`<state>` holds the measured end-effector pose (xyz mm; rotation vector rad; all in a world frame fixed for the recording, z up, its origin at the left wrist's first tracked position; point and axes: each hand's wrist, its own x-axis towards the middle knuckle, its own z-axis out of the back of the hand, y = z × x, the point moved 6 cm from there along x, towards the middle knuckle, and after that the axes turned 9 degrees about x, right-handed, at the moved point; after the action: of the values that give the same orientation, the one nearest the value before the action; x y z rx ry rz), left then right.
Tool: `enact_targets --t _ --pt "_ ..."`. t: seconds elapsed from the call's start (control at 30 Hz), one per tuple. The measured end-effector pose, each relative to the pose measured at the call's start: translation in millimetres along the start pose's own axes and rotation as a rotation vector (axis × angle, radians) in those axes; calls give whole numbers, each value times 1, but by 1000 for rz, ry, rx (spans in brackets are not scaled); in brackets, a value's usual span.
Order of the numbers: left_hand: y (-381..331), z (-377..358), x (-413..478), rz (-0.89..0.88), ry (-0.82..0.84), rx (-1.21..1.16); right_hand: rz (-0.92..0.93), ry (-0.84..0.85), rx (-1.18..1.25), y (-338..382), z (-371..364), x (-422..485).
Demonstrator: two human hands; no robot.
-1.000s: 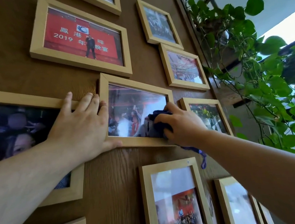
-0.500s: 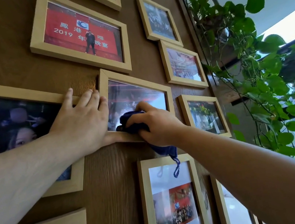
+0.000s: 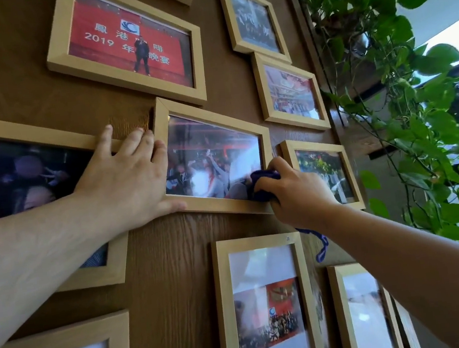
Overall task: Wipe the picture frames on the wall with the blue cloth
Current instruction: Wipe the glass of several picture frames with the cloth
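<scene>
Light wooden picture frames hang close together on a brown wood-grain wall. At the centre, the middle frame holds a photograph of a crowd under glass. The left hand lies flat and open against the wall, fingers spread and grasping nothing; its fingertips touch the left rail of the middle frame, and the thumb runs beneath the frame's lower left corner. The heel of this hand overlaps the large dark-photo frame to the left. The right hand is closed around the blue cloth, bunched and pressed against the lower right corner of the middle frame, where the glass meets the bottom rail. A loop of the cloth hangs below the right wrist. Above the middle frame hangs the red banner photo frame; to its right, touching the right hand's far side in view, is a small frame. Below is an upright frame. A trailing green plant hangs beside the wall at right.
</scene>
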<state>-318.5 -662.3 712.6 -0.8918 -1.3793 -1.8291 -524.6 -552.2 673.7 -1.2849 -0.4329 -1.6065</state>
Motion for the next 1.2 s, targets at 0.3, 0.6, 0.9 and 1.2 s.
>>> enact_targets --t 0.3,0.6,0.9,1.2 --pt "3 4 -4 -25 -39 60 164 -226 149 21 20 19" --pt "24 13 -39 -76 -153 40 182 -241 208 66 39 29" --pt "103 8 -87 -124 -178 74 153 -256 249 149 81 36" --pt "175 -13 -133 -66 -66 74 88 -252 275 229 104 44"
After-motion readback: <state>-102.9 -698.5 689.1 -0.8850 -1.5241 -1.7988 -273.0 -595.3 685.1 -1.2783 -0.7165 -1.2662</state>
